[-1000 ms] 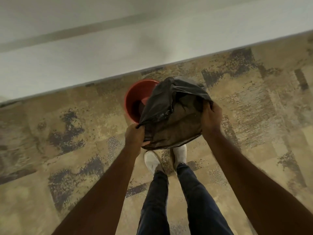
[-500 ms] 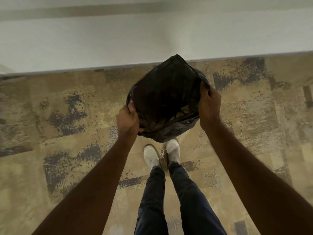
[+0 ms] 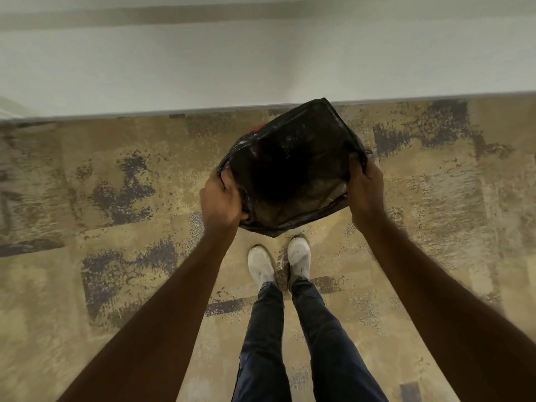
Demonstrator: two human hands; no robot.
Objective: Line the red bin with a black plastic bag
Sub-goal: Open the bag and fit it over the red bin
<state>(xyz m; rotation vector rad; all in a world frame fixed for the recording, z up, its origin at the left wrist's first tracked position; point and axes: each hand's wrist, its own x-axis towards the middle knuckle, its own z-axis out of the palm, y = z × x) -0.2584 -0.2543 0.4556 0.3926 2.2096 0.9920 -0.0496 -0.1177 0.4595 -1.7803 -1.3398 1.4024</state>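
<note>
The black plastic bag (image 3: 293, 166) is held open between both hands, its mouth facing up toward me. My left hand (image 3: 222, 203) grips the bag's left edge and my right hand (image 3: 364, 184) grips its right edge. The bag covers the red bin almost entirely; only a small sliver of red (image 3: 258, 128) shows at the bag's upper left. The bag's dark inside is visible, with a thin, see-through lower wall.
A white wall (image 3: 261, 59) runs across the top, meeting the patterned beige and grey carpet (image 3: 116, 198) just behind the bag. My white shoes (image 3: 278, 262) and dark jeans stand right below the bag.
The bag has been spread wider and moved over the red bin, which was plainly in view a second ago and is now nearly hidden. Both hands have moved apart with the bag's edges.
</note>
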